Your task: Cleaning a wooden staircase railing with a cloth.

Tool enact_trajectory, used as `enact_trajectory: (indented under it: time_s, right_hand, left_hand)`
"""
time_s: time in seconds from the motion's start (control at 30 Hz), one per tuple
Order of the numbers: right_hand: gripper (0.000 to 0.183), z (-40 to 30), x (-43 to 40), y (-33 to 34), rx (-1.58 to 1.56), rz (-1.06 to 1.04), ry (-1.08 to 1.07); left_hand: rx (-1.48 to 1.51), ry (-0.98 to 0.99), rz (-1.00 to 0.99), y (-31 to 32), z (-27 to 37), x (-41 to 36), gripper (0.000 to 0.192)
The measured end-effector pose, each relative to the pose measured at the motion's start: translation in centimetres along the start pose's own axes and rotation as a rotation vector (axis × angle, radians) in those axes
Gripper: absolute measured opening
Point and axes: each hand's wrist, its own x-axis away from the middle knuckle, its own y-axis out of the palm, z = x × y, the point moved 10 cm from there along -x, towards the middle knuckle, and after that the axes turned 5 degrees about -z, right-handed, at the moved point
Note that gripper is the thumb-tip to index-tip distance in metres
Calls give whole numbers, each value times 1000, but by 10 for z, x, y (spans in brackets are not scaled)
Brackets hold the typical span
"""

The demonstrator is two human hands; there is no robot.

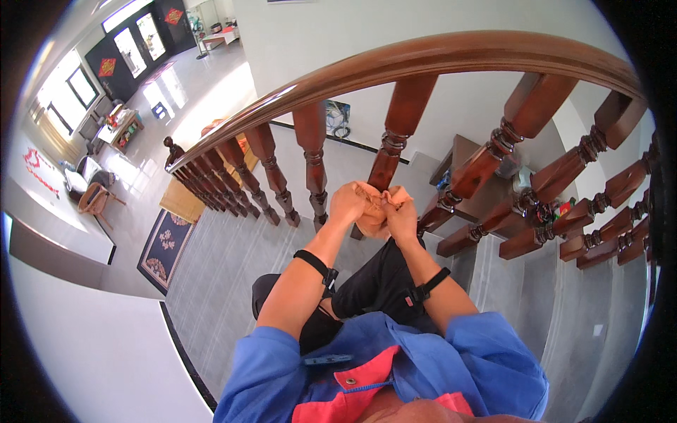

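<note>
An orange cloth (374,215) is wrapped around the lower part of a dark red wooden baluster (387,158). My left hand (349,203) grips the cloth on the baluster's left side, and my right hand (400,218) pinches it on the right, close to the left one. The cloth hides the baluster's lower turned section. Above runs the curved wooden handrail (423,54), carried by a row of similar balusters. Both forearms wear black straps.
Grey stair steps (521,296) lie at the right behind more balusters. A brown table (465,153) with bags stands beyond the railing. At the left are a patterned rug (166,243), a wicker chair (98,201) and a low table (120,126).
</note>
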Motion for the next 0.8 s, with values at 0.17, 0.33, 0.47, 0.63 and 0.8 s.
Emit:
enact_trajectory:
  time_s: [0.17,0.33,0.47,0.63,0.8]
  right_hand:
    - [22,-74,31,-11,-277,-1,-223]
    - [24,-116,19,8,-546,-4,-193]
    - [30,-154,-19,33,-372,-16,-382]
    - [45,-238,-62,52,-384,14,-552]
    - [41,-243,-89,91,-629,-246,-530]
  left_hand:
    - [-269,68,127,-47,43,11,28]
    - [-128,82,468,-117,65,30,27]
    - [18,131,732,-173,65,38,21]
    - [590,436,642,-185,70,8,26]
    - [647,738,411,-158,89,-24,37]
